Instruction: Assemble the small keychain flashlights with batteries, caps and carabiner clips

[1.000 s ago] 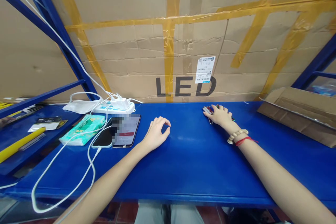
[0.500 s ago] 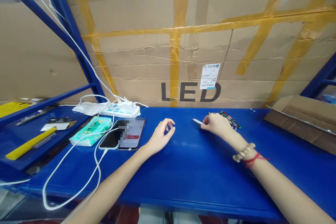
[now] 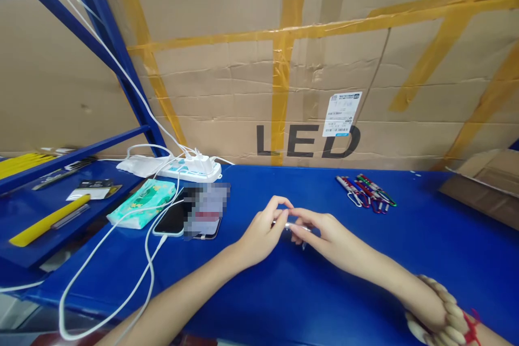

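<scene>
My left hand (image 3: 263, 230) and my right hand (image 3: 320, 232) meet over the middle of the blue table (image 3: 284, 292). Both pinch a small silver stick-like item (image 3: 292, 225) between their fingertips; it looks like a little keychain flashlight. A small pile of similar coloured keychain items (image 3: 367, 190) lies on the table farther back and to the right, apart from both hands. A beaded bracelet and red string (image 3: 441, 313) circle my right wrist.
Two phones (image 3: 190, 216) lie left of my hands, with white cables running to a power strip (image 3: 190, 167). A green tissue pack (image 3: 140, 203) is beside them. A taped cardboard sheet marked LED (image 3: 308, 81) forms the back wall. A cardboard box (image 3: 482, 184) sits at right.
My right hand picked one silver item from the pile at the back and drew it toward me. My left hand moved in to meet it and now pinches its other end.
</scene>
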The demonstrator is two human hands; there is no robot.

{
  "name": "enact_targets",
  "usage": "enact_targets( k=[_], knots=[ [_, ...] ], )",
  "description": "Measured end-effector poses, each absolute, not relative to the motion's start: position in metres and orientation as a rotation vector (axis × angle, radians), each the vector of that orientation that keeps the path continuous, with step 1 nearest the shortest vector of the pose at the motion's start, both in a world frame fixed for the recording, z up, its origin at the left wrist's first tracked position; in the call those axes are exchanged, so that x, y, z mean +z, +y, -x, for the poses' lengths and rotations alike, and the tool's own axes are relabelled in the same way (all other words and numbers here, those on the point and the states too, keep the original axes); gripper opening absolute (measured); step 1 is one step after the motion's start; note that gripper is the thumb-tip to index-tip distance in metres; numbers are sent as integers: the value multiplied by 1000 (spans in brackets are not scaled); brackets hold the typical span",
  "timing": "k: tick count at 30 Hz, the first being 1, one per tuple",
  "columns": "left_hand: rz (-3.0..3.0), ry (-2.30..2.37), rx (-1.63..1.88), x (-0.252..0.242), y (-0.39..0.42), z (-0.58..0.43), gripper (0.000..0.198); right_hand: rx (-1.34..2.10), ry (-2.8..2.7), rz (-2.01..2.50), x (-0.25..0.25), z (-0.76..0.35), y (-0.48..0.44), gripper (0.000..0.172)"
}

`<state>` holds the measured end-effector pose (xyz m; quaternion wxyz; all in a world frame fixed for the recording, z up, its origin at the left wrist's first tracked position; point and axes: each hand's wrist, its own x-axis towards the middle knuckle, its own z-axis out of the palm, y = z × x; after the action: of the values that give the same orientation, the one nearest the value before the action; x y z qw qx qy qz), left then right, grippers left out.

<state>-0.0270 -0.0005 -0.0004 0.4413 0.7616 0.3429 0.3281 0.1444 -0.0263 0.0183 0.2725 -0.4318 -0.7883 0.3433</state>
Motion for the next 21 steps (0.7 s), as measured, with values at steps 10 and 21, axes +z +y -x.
enact_targets(
  k=[10, 21],
  knots=[
    [-1930, 1111, 1001, -2, 4, 27, 11, 1073, -1972, 1179, 5, -134, -28, 38],
    [-1674, 1015, 992, 1, 12, 27, 15, 971, -1958, 1283, -1, -140, -20, 37]
  ],
)
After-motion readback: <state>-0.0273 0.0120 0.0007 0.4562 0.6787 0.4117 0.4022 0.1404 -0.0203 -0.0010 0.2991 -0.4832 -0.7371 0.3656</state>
